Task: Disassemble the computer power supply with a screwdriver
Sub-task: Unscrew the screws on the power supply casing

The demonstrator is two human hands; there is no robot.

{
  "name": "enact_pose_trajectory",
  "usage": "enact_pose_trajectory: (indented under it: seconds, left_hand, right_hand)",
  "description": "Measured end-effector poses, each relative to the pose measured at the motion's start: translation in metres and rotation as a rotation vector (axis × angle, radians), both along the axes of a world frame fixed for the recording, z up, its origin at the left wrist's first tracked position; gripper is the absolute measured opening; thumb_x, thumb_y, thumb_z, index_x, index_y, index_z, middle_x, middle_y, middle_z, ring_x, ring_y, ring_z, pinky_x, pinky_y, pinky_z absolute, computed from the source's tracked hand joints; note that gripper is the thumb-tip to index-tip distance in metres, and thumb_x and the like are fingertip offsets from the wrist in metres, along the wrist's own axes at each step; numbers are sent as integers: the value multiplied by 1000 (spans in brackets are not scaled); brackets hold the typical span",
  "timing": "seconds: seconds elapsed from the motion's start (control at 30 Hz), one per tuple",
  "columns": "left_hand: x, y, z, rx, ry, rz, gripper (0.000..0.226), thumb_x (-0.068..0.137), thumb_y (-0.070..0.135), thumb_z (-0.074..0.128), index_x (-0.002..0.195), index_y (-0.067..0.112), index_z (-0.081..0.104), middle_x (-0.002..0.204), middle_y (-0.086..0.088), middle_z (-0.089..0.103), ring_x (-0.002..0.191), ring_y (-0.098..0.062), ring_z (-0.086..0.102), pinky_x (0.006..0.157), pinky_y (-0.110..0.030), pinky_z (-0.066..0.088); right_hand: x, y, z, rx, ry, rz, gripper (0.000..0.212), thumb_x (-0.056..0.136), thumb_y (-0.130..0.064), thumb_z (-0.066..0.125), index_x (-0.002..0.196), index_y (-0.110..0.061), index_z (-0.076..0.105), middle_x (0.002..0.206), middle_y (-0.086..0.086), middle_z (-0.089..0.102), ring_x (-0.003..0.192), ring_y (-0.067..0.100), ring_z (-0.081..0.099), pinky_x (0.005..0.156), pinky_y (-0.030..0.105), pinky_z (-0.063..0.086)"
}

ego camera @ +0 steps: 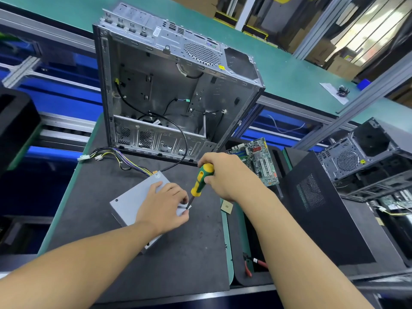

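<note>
We have the flat grey metal power supply box (131,202) lying on the dark mat (191,241), pinned under our left hand (163,207) so it won't skate. Left fingertips (186,202) pinch by the tip, likely guiding it onto a corner screw. Right hand (225,175) wraps the green-and-yellow-handled screwdriver (200,179), tilted up toward the empty steel case (174,85) beyond both hands.
</note>
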State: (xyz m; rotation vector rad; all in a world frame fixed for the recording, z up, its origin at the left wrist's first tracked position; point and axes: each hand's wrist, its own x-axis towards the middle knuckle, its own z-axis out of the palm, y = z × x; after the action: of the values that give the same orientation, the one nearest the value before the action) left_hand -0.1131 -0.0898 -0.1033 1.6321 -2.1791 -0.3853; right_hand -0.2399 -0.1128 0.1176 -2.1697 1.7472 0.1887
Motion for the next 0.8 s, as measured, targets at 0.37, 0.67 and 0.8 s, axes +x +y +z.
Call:
enact_pose_trajectory:
  seconds: [0.37,0.67,0.8]
  left_hand:
    - [3,0,-3,-11,2,-37,18,87,54,46,92,39,56,103,28,53,120,6,40,112,-34,12]
    - [2,2,0,4,109,-4,12,80,48,54,80,38,47,97,27,55,112,7,45,112,-30,10]
    - [0,0,0,8,72,3,16,76,52,52,83,38,47,95,27,52,110,7,45,112,-32,12]
  right_hand:
    - [5,2,-4,-67,-109,-47,31,94,-24,61,125,-21,58,110,6,58,99,25,56,75,31,45]
    - [3,-2,3,-9,33,-51,22,90,-23,63,111,-14,62,108,11,57,85,26,54,61,29,39]
    - [3,-2,5,45,-3,32,33,89,-8,58,113,-29,62,105,-1,51,88,18,46,70,28,43]
